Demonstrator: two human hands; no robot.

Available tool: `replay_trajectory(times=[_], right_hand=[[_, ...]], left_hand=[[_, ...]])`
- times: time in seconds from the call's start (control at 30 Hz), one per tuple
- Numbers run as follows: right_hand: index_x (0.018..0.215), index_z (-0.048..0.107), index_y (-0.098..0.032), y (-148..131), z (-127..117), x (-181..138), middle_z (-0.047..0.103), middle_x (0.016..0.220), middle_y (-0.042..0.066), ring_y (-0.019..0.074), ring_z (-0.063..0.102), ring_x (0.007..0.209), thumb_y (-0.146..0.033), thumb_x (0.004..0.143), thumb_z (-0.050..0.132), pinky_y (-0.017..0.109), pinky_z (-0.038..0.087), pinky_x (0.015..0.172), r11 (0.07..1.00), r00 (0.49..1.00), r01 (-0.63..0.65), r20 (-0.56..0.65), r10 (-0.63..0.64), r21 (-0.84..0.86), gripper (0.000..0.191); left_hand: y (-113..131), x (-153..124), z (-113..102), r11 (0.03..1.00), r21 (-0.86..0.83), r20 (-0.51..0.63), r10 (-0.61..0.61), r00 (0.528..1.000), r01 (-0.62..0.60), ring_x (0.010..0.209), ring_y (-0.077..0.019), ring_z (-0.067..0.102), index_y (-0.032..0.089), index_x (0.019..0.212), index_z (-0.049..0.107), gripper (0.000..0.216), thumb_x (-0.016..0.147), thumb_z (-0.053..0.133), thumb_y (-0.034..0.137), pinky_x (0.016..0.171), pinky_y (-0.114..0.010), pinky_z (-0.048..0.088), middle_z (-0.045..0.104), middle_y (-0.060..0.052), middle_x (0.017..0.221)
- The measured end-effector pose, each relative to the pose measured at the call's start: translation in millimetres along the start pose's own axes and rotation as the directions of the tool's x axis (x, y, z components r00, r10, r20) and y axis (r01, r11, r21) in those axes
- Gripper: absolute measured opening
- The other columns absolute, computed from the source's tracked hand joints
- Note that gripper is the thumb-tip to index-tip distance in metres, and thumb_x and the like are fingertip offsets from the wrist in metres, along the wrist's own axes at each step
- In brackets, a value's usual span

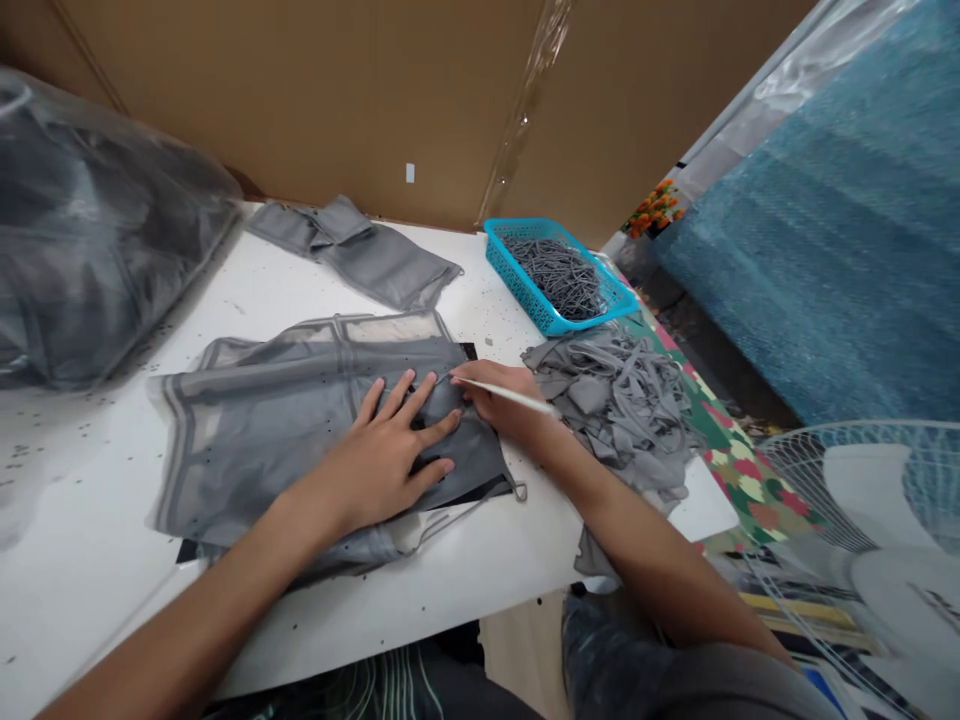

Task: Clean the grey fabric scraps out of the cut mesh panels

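A grey mesh fabric piece (270,420) lies spread on the white table (90,560). My left hand (382,450) presses flat on it, fingers stretched apart. My right hand (502,400) is closed around a thin white stick (517,398), whose tip touches the fabric's upper right edge beside my left fingertips. A dark board (469,352) shows under the fabric.
A heap of grey fabric strips (622,400) lies right of my right hand. A blue basket (525,290) holding grey cords stands behind it. More folded grey pieces (360,250) lie at the back, and a plastic bag of fabric (82,250) sits left. A fan (862,500) stands lower right.
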State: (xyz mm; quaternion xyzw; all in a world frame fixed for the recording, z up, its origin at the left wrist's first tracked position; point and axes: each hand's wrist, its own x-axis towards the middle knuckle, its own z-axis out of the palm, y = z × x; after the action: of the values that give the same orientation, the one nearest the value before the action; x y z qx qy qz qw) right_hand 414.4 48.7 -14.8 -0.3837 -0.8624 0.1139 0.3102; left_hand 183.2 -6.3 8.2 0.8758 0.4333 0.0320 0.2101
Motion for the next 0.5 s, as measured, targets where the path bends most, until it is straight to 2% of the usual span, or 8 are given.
replay_trajectory(times=[0.07,0.17,0.27,0.5], right_hand=[[0.096,0.075,-0.020,0.5,-6.1,-1.6,0.081,0.095,0.006,0.0182,0.077,0.085,-0.020,0.098,0.063,0.027,0.059,0.075,0.982,0.997,-0.077,-0.014,0.080,0.171,0.013],[0.092,0.078,-0.020,1.3,-17.0,-5.8,0.082,0.095,0.006,0.0202,0.078,0.085,-0.027,0.093,0.072,0.030,0.060,0.076,0.920,0.983,-0.181,0.072,0.166,0.347,0.009],[0.091,0.078,-0.020,1.5,-21.9,-8.2,0.082,0.095,0.007,0.0217,0.078,0.089,-0.029,0.093,0.073,0.033,0.061,0.080,0.899,0.979,-0.197,0.125,0.160,0.391,0.010],[0.089,0.079,-0.021,0.5,-20.7,-7.4,0.082,0.095,0.007,0.0213,0.078,0.091,-0.029,0.095,0.070,0.034,0.061,0.083,0.912,0.987,-0.144,0.118,0.106,0.385,0.013]], left_hand=[[-0.4,0.0,-0.1,1.000,-0.012,-0.007,-0.001,1.000,0.000,0.161,-0.0412,0.004,0.034,0.156,0.049,0.055,0.104,0.052,0.051,0.127,-0.067,0.009,0.010,-0.009,0.176],[-0.5,0.1,-1.8,1.000,-0.018,0.012,-0.005,1.000,0.005,0.161,-0.0411,0.001,0.034,0.157,0.048,0.055,0.104,0.052,0.051,0.127,-0.068,0.007,0.007,-0.011,0.175],[-0.1,0.1,-4.1,0.999,-0.034,0.023,0.003,1.000,-0.002,0.160,-0.0427,0.002,0.034,0.157,0.047,0.056,0.104,0.052,0.051,0.125,-0.071,0.009,0.007,-0.012,0.175],[-2.5,-1.0,-0.2,0.999,-0.038,-0.034,0.027,0.999,-0.028,0.160,-0.0430,0.005,0.034,0.156,0.049,0.055,0.104,0.053,0.051,0.125,-0.071,0.011,0.011,-0.009,0.175]])
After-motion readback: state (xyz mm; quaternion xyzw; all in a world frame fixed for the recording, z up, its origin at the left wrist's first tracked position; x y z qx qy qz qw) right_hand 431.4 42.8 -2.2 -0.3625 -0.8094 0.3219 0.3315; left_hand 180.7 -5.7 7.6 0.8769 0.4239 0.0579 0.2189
